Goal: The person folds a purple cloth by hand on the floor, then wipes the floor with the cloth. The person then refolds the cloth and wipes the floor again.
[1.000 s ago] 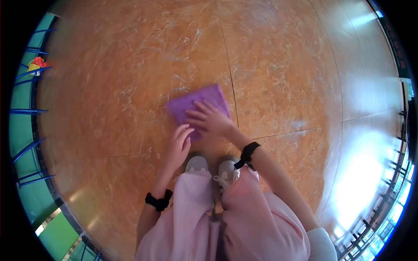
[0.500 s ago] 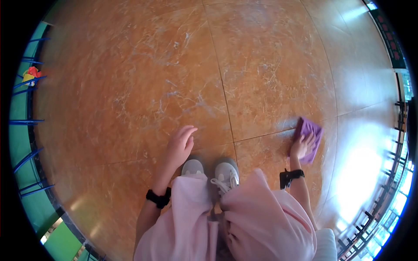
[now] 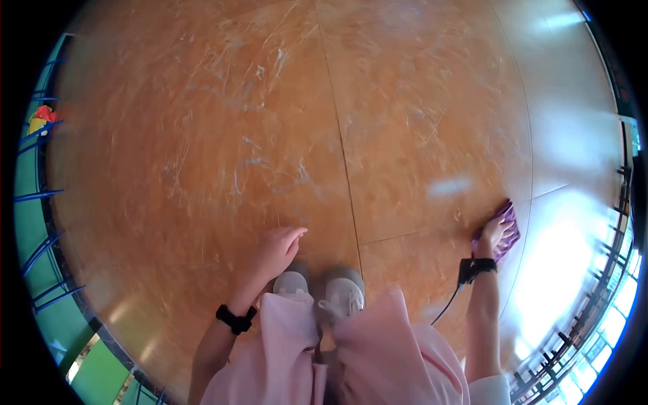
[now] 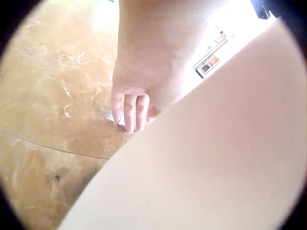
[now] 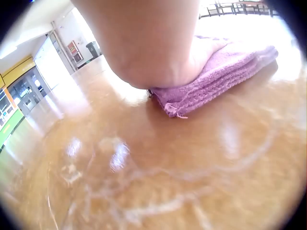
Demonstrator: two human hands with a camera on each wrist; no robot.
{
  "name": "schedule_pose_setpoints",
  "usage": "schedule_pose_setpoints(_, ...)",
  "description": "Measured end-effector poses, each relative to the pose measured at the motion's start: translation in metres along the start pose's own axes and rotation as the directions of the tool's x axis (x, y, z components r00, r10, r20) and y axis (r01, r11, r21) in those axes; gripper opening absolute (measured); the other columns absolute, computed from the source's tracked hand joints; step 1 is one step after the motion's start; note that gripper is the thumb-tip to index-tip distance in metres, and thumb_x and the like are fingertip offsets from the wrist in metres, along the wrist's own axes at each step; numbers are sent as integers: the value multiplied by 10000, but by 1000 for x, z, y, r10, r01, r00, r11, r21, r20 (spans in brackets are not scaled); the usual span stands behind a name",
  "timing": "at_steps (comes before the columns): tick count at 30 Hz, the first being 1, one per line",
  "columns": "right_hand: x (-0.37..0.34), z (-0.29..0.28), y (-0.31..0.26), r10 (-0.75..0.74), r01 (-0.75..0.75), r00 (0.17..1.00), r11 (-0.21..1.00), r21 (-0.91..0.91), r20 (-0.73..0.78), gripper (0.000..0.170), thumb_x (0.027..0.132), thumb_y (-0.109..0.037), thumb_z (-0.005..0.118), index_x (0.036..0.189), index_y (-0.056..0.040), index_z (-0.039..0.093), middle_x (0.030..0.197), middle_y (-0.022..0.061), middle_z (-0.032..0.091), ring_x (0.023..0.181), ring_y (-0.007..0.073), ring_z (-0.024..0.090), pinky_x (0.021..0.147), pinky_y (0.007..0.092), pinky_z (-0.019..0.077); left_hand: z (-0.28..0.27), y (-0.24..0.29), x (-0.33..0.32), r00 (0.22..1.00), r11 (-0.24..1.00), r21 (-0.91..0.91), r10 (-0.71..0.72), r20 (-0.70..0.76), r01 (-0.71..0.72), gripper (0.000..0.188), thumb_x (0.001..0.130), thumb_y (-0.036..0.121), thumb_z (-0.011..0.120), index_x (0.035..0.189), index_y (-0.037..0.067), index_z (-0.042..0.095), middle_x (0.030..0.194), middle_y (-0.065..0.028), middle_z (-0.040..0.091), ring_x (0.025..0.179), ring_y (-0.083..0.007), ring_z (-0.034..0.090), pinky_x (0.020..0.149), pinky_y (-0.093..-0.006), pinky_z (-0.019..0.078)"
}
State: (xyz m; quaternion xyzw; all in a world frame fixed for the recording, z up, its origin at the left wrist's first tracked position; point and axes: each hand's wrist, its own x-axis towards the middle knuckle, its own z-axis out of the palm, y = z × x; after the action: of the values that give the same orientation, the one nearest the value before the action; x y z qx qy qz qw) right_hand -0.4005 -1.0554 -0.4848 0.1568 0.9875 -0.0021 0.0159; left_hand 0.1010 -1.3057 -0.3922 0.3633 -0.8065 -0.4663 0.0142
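A folded purple cloth [image 3: 511,234] lies on the floor at the right of the head view. My right hand [image 3: 498,235] presses flat on it, fingers spread over the top. In the right wrist view, the heel of that hand rests on the layered edge of the cloth [image 5: 216,88]. My left hand [image 3: 278,246] hangs in front of the shoes with fingers loosely bent and nothing in them. Seen in the left wrist view, the fingers of the left hand [image 4: 129,108] point down over the floor, partly behind the pale pink trouser leg [image 4: 206,158].
Brown marbled floor [image 3: 256,135] with thin joint lines spreads ahead. Grey shoes [image 3: 342,293] stand just below the left hand. Blue metal legs [image 3: 40,196] and a red and yellow object [image 3: 42,120] line the left edge. Bright glare [image 3: 560,270] covers the floor at right.
My right hand has swept the purple cloth from in front of the shoes far to the right, then slightly farther right. The left hand has stayed near the shoes, lower in view now.
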Motion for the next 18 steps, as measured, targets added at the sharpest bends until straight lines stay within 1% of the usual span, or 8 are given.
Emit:
schedule_pose_setpoints(2,24,9,-36,-74,75,997,997,32,-22,663,937,-568,229,1493,-219,140,1560,100,66,1371,516,62,1082,629,36,1,-2,6,1000,1000,-10,-2,16,2,220,868,28,522,1074,25,601,912,-137,659,830,-301,627,716,-372,491)
schedule_pose_setpoints(5,7,-1,-115,-250,257,966,958,123,-68,647,938,-551,245,1488,-219,171,1561,66,92,1379,490,80,1091,609,37,-7,6,14,998,999,-46,-25,57,27,254,861,20,525,1105,37,593,897,-127,655,819,-286,625,710,-373,489)
schedule_pose_setpoints(8,-25,12,-186,-510,524,843,850,48,-171,602,936,-502,288,1470,-227,244,1556,10,143,1388,437,131,1100,588,65,-11,10,16,996,994,-93,-57,70,64,294,855,10,525,1140,50,584,877,-115,647,804,-273,620,715,-371,488)
schedule_pose_setpoints(12,-146,-2,-253,-804,831,545,556,26,-240,549,926,-418,359,1437,-222,320,1523,21,244,1386,420,155,1103,581,94,-13,11,16,997,995,-80,-64,34,67,308,851,5,529,1150,52,584,859,-107,636,791,-266,614,718,-356,486)
schedule_pose_setpoints(14,-204,8,-261,-893,944,316,329,14,-320,537,892,-374,428,1404,-222,375,1506,45,272,1377,423,175,1105,584,98,-12,10,15,998,994,-90,-61,19,63,299,851,5,529,1141,47,587,858,-106,636,788,-266,613,718,-351,485)
schedule_pose_setpoints(16,-279,-13,-257,-963,977,202,184,110,-180,547,844,-340,488,1372,-219,422,1507,54,260,1370,425,195,1109,595,87,-8,6,12,991,992,-107,-79,-111,67,267,862,11,523,1118,37,595,863,-108,633,803,-255,610,710,-341,484)
schedule_pose_setpoints(17,-313,-19,-248,-985,983,104,82,161,-134,574,811,-346,525,1362,-213,437,1513,53,245,1372,422,194,1111,599,75,-10,7,12,991,993,-105,-74,-116,62,267,862,11,523,1118,37,595,863,-108,633,803,-255,610,710,-341,484)
schedule_pose_setpoints(18,-346,-24,-236,-995,976,1,-20,216,-96,601,778,-351,562,1352,-208,452,1518,52,231,1374,419,193,1113,603,62,-12,8,12,975,996,-62,-75,-211,64,259,842,1,536,1092,30,600,874,-121,632,813,-274,605,717,-362,479)
